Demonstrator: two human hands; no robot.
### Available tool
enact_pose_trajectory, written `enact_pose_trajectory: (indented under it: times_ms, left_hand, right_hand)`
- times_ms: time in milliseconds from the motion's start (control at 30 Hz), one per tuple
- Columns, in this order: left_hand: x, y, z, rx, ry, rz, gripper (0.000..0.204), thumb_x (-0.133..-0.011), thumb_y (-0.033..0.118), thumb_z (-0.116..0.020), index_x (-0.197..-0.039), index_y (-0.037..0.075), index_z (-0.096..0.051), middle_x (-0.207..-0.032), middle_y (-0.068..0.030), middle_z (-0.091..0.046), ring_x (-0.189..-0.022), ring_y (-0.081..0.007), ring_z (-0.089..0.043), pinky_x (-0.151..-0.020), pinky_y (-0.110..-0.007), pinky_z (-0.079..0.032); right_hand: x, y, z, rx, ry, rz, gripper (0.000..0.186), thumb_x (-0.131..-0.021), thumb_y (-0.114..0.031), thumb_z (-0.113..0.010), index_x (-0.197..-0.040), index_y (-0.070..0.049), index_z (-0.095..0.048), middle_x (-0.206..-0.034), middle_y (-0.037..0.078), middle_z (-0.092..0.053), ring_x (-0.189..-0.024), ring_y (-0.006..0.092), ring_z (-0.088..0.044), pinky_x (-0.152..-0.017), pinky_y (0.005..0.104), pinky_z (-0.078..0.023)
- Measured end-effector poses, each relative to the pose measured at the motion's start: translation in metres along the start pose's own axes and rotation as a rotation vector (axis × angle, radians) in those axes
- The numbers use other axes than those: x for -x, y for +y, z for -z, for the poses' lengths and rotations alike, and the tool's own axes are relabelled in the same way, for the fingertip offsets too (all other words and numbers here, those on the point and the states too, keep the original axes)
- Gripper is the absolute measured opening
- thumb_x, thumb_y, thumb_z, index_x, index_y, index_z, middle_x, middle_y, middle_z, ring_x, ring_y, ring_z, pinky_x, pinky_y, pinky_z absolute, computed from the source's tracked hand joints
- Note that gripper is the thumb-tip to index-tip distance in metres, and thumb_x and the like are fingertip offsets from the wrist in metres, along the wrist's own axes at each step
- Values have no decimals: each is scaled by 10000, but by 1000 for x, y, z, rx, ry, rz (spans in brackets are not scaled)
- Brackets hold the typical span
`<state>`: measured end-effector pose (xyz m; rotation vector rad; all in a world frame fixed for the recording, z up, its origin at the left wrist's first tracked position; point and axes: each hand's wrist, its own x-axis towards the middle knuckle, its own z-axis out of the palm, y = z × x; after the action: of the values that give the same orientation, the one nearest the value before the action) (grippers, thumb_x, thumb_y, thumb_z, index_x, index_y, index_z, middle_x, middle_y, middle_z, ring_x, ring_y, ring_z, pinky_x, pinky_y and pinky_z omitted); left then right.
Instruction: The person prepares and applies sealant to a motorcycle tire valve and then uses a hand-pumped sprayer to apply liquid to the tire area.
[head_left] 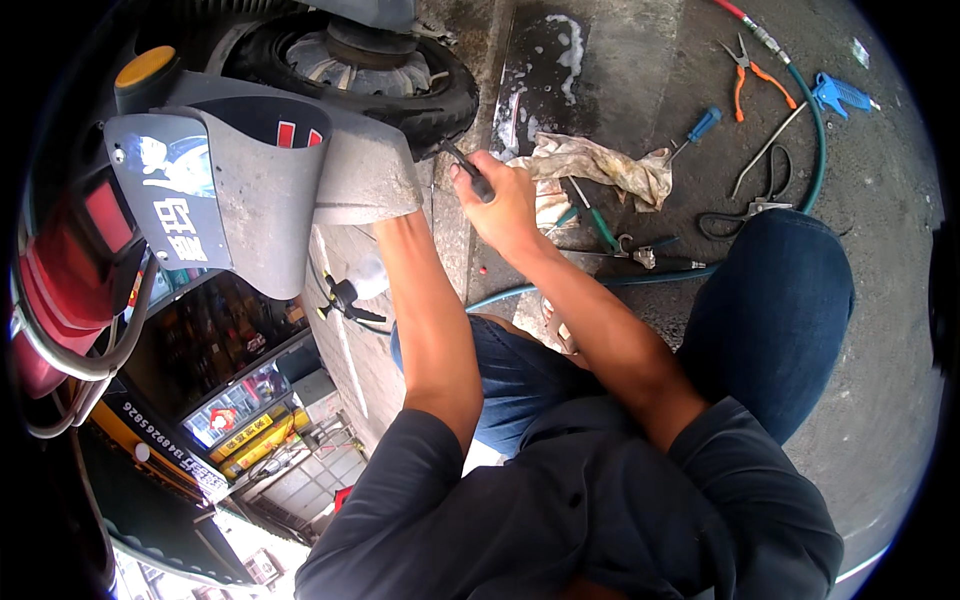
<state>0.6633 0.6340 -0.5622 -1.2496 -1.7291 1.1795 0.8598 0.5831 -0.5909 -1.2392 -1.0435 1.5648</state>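
My right hand (503, 205) is closed around a dark, slim tool (479, 183); its thin end points at the sidewall of a black tyre (440, 105). Whether the tip touches the rubber, I cannot tell. The tyre is on a scooter's wheel with a dusty pale rim (350, 72). My left forearm (425, 300) reaches up behind a grey plastic rear mudguard (365, 165), which hides the left hand and whatever it touches. Just right of my right hand lies a crumpled, stained rag (610, 168).
On the ground to the right are orange-handled pliers (742, 78), a blue air blow gun (842, 95), a blue screwdriver (705, 124), black-handled scissors (768, 205) and a green-handled tool (604, 230). A teal hose (821, 150) curves round them. A spray bottle (368, 278) stands left of my knee. Foam (570, 55) wets the ground.
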Motion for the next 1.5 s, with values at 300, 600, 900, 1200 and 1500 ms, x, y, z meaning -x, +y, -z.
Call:
enact_pose_trajectory:
  times_ms: [300, 600, 900, 1200, 1500]
  left_hand:
    - [12, 0, 48, -106, -123, -30, 692, -830, 555, -532, -1349, 103, -457, -1389, -113, -448, -1290, -280, -398, -1097, -417, -257]
    - [2, 13, 22, 71, 219, 1, 649, -799, 534, -588, -1243, 61, -550, -1293, -157, -523, -1219, -297, -470, -1046, -420, -326]
    - [6, 4, -2, -72, 168, -8, 647, -815, 534, -557, -1257, 62, -539, -1301, -147, -521, -1218, -307, -468, -1058, -425, -308]
    - [8, 5, -20, -28, 80, 13, 641, -818, 517, -545, -1277, 69, -519, -1327, -137, -500, -1245, -295, -441, -1075, -424, -282]
    - [12, 12, -24, 41, 31, 1, 616, -826, 491, -538, -1279, 74, -516, -1333, -137, -493, -1253, -288, -433, -1077, -422, -278]
  right_hand:
    - [-9, 3, -1, -347, 22, -136, 197, -842, -213, -644, -797, -22, -625, -547, -3, -497, -461, 84, -421, -418, 295, -324]
    - [-25, -12, 22, -1035, -202, -833, 140, -869, -223, -574, -847, -85, -567, -538, -76, -311, -421, 52, -268, -416, 236, -249]
    - [-27, -8, 18, -1196, -289, -910, 170, -884, -236, -560, -849, -70, -553, -520, -85, -266, -417, 59, -255, -435, 246, -245]
    - [-32, -11, 10, -1236, -274, -919, 170, -882, -224, -564, -857, -57, -549, -518, -82, -273, -410, 59, -256, -435, 247, -245]
    - [-38, -5, 2, -1255, -315, -900, 172, -868, -231, -580, -793, -78, -553, -522, -74, -284, -406, 68, -261, -431, 258, -255]
